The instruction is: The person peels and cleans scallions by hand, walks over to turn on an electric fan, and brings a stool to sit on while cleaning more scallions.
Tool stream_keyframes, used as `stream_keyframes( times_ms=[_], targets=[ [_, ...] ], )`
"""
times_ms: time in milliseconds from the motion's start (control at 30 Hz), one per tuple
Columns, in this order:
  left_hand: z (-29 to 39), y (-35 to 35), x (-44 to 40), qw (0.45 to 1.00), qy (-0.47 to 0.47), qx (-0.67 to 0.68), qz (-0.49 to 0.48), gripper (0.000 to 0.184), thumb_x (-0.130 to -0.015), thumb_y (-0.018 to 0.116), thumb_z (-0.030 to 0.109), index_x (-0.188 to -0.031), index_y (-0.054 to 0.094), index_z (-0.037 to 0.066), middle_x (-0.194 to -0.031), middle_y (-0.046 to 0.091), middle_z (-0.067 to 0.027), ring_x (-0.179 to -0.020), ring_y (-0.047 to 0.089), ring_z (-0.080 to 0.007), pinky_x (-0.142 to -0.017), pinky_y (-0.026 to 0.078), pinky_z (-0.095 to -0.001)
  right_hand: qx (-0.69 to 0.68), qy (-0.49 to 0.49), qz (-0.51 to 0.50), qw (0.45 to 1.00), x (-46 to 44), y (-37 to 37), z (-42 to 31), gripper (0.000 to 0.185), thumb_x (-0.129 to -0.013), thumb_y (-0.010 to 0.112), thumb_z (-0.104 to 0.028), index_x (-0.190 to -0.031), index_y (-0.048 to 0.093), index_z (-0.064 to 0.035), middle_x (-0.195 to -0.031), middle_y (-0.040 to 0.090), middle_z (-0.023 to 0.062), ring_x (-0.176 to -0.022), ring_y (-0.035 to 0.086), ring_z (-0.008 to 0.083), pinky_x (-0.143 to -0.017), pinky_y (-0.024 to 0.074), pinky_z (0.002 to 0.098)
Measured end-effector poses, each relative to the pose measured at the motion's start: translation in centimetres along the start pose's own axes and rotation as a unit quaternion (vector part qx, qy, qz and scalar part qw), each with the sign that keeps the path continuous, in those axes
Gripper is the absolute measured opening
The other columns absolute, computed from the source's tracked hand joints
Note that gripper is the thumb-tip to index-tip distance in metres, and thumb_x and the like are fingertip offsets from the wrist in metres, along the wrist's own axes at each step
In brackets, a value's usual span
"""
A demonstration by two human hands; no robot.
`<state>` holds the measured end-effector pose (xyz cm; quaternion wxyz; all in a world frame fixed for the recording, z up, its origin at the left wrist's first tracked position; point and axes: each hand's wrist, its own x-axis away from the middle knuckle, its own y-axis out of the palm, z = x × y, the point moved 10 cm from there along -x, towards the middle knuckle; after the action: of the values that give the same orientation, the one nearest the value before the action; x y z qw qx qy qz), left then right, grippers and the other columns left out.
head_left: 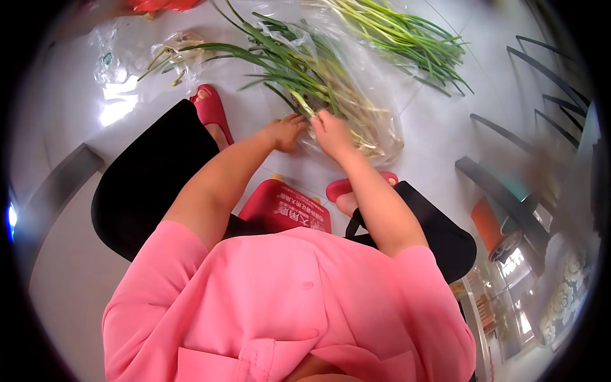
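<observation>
Scallions (280, 48) with long green leaves and pale, rooty lower ends lie in a heap on a clear plastic bag (388, 124) on the floor. At the near edge of the heap, my right hand (332, 135) is closed around the pale lower part of a scallion stalk (302, 102). Just left of it, my left hand (285, 132) reaches toward the same stalk with its fingers apart. Whether its fingertips touch the stalk is hard to tell.
A second pile of cleaner scallions (407, 38) lies at the upper right. Crumpled clear plastic (184, 54) with scraps sits at the upper left, near a red bag (162, 5). A red printed container (286, 207) stands between my feet. Dark metal legs (503, 184) rise at right.
</observation>
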<state>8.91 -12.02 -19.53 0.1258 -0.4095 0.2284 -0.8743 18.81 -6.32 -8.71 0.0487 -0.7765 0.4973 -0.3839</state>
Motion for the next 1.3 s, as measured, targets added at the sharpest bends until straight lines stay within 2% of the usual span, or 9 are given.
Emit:
stream_keyframes(
  times_ms=[67, 133, 300, 400, 467, 567, 667, 767, 1300],
  targets=[
    [-0.1, -1.6, -0.1, 0.995, 0.016, 0.094, 0.013, 0.05, -0.073, 0.055, 0.018, -0.121, 0.047, 0.007, -0.126, 0.045, -0.012, -0.118, 0.042, -0.0252, -0.092, 0.037, -0.0384, -0.028, -0.039, 0.022, 0.999, 1.4, -1.1, -0.8, 0.024, -0.083, 0.048, -0.029, -0.083, 0.052, -0.0046, -0.075, 0.058, 0.0198, -0.073, 0.055, 0.0397, -0.065, 0.0419, 0.0467],
    [-1.5, -5.5, 0.5, 0.909, -0.073, 0.402, 0.086, 0.036, -0.074, 0.053, 0.016, -0.11, 0.052, 0.007, -0.113, 0.054, -0.0102, -0.103, 0.05, -0.0211, -0.083, 0.04, -0.0351, -0.053, -0.008, 0.019, 0.998, 2.0, -1.5, -0.2, 0.023, -0.084, 0.049, -0.028, -0.078, 0.052, -0.0055, -0.069, 0.057, 0.0187, -0.068, 0.056, 0.0379, -0.06, 0.0419, 0.0452],
    [-0.2, -10.2, 3.8, 0.491, -0.12, 0.843, 0.186, 0.031, -0.085, 0.05, 0.019, -0.11, 0.041, 0.004, -0.104, 0.059, -0.009, -0.093, 0.057, -0.0178, -0.074, 0.042, -0.0317, -0.043, -0.087, 0.094, 0.991, 3.3, -3.5, -2.8, 0.027, -0.084, 0.049, -0.03, -0.072, 0.053, -0.0062, -0.062, 0.055, 0.0161, -0.059, 0.054, 0.0371, -0.053, 0.0415, 0.0426],
    [2.0, -10.6, 5.2, 0.502, -0.148, 0.832, 0.186, 0.027, -0.087, 0.046, 0.015, -0.111, 0.04, 0.003, -0.108, 0.058, -0.0096, -0.098, 0.056, -0.0187, -0.074, 0.041, -0.031, -0.013, -0.093, 0.117, 0.989, 3.8, -3.6, -2.1, 0.028, -0.083, 0.05, -0.032, -0.072, 0.055, -0.0068, -0.061, 0.056, 0.013, -0.058, 0.055, 0.0319, -0.054, 0.0424, 0.0389],
    [3.4, -11.5, 6.5, 0.607, -0.122, 0.753, 0.222, 0.028, -0.089, 0.043, 0.013, -0.114, 0.04, 0.002, -0.112, 0.056, -0.0093, -0.104, 0.054, -0.0196, -0.078, 0.041, -0.0302, -0.179, 0.017, -0.023, 0.984, 3.6, -1.1, 1.0, 0.03, -0.082, 0.053, -0.036, -0.076, 0.06, -0.0072, -0.061, 0.058, 0.007, -0.059, 0.057, 0.0228, -0.056, 0.0434, 0.0334],
    [6.7, -13.7, 9.8, 0.589, -0.044, 0.761, 0.267, 0.038, -0.087, 0.045, 0.013, -0.123, 0.036, 0.004, -0.114, 0.055, -0.007, -0.104, 0.052, -0.0177, -0.083, 0.039, -0.0302, -0.307, 0.043, -0.132, 0.942, 4.1, 0.2, 0.9, 0.036, -0.082, 0.054, -0.04, -0.082, 0.063, -0.0051, -0.066, 0.059, 0.0023, -0.064, 0.055, 0.015, -0.06, 0.0443, 0.0275],
    [8.3, -12.8, 12.6, 0.713, -0.173, 0.629, 0.256, 0.048, -0.083, 0.047, 0.009, -0.129, 0.034, 0.009, -0.114, 0.054, -0.0047, -0.104, 0.049, -0.0166, -0.087, 0.037, -0.0298, -0.389, 0.083, -0.172, 0.901, 4.8, 0.7, -1.3, 0.037, -0.084, 0.053, -0.038, -0.089, 0.064, -0.0025, -0.075, 0.06, 0.0028, -0.068, 0.055, 0.0125, -0.064, 0.0454, 0.0259],
    [11.2, -11.3, 13.2, 0.544, -0.056, 0.806, 0.225, 0.053, -0.076, 0.049, 0.006, -0.128, 0.039, 0.011, -0.11, 0.051, -0.0009, -0.102, 0.046, -0.0138, -0.086, 0.035, -0.0339, -0.401, 0.02, -0.215, 0.89, 6.0, 0.9, -5.8, 0.034, -0.086, 0.052, -0.034, -0.095, 0.063, -0.0022, -0.081, 0.06, 0.0033, -0.07, 0.055, 0.0108, -0.066, 0.0462, 0.026],
    [10.5, -12.3, 17.1, 0.57, -0.139, 0.727, 0.358, 0.024, -0.082, 0.062, 0.02, -0.101, 0.06, 0.006, -0.096, 0.059, -0.0009, -0.088, 0.054, -0.0122, -0.079, 0.044, -0.0296, -0.378, 0.009, -0.03, 0.925, 5.4, -0.6, -5.3, 0.021, -0.083, 0.055, -0.025, -0.083, 0.062, -0.0049, -0.072, 0.058, -0.0008, -0.065, 0.051, 0.0099, -0.056, 0.0396, 0.0244]
  ],
)
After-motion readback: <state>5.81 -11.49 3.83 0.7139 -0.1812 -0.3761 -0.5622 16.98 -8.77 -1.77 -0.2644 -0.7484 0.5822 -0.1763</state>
